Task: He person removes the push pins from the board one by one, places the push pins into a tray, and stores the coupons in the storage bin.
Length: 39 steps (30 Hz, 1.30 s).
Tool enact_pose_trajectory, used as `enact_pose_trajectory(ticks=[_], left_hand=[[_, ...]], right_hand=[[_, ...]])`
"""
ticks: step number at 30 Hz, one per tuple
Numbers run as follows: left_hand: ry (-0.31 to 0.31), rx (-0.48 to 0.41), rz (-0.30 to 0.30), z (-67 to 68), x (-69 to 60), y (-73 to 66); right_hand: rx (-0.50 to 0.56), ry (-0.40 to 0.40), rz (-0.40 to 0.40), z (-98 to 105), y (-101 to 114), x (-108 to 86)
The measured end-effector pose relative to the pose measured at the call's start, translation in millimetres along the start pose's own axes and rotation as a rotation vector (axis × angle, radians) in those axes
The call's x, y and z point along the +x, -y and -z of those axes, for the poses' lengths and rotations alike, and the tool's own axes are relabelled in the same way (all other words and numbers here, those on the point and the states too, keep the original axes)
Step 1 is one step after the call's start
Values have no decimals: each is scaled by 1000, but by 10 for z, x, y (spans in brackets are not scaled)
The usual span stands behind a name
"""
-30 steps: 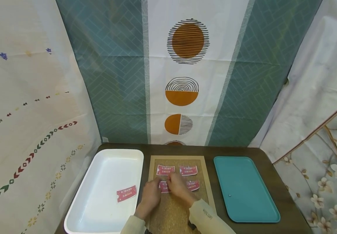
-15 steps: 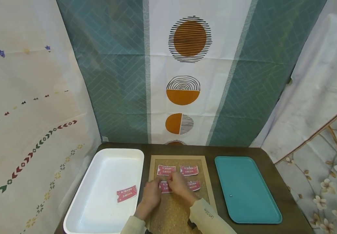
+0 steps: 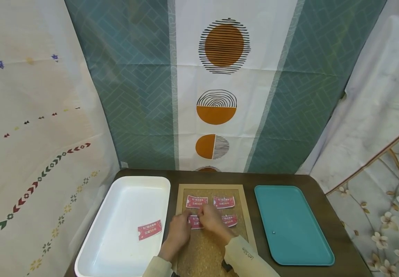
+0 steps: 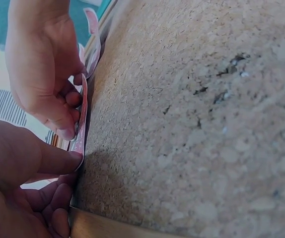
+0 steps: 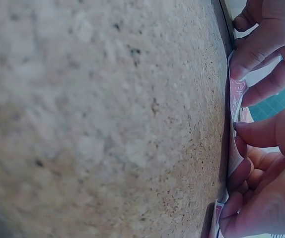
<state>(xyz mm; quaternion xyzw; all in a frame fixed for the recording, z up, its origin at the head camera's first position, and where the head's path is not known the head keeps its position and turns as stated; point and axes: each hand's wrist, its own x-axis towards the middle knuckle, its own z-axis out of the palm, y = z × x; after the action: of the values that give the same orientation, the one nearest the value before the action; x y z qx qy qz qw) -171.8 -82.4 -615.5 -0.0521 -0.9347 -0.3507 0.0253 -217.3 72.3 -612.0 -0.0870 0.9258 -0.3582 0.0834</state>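
On the framed corkboard [image 3: 206,246], pink paper coupons lie in two rows. My left hand [image 3: 180,229] is at the lower-left coupon [image 3: 195,222]; its thumb and a finger hold the left end, while its other fingers curl by the wooden frame. My right hand [image 3: 212,218] pinches a small pushpin, mostly hidden by the fingers, against this coupon's upper part. The right wrist view shows the coupon [image 5: 236,94] bowed slightly off the cork between both hands. Two upper coupons, left [image 3: 196,201] and right [image 3: 224,202], and a lower-right coupon [image 3: 230,220] are on the board.
Left of the board stands a white tray [image 3: 123,184] with one loose pink coupon [image 3: 150,230] inside. To the right lies a teal tray [image 3: 296,219] bearing one tiny shiny pin [image 3: 274,232]. Patterned curtains [image 3: 144,96] hang behind the dark table [image 3: 248,177].
The head view has shifted very slightly. Both hands stay at the lower-left coupon, with no other visible change.
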Motion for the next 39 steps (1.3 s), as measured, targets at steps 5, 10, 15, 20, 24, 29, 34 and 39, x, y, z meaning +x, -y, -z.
enact_pose_trajectory(ticks=[5, 10, 15, 20, 24, 29, 34, 39], left_hand=[[8, -5, 8, 14, -10, -18], [9, -5, 6, 33, -20, -35], [-4, 14, 4, 37, -15, -31], [7, 7, 9, 18, -25, -13], [14, -3, -2, 5, -28, -3], [21, -2, -22, -1, -13, 0], [63, -12, -21, 46, 0, -15], [89, -13, -27, 166, 1, -62]], right_hand=[[-3, -7, 19, 17, 4, -8], [0, -4, 31, 20, 8, -27], [0, 9, 45, 13, 11, -26], [9, 12, 56, 7, -6, -37], [16, 10, 99, 13, -36, -59], [-13, 19, 154, 57, -70, -79], [17, 66, 168, 172, -85, -105], [72, 111, 187, 302, -128, -88]])
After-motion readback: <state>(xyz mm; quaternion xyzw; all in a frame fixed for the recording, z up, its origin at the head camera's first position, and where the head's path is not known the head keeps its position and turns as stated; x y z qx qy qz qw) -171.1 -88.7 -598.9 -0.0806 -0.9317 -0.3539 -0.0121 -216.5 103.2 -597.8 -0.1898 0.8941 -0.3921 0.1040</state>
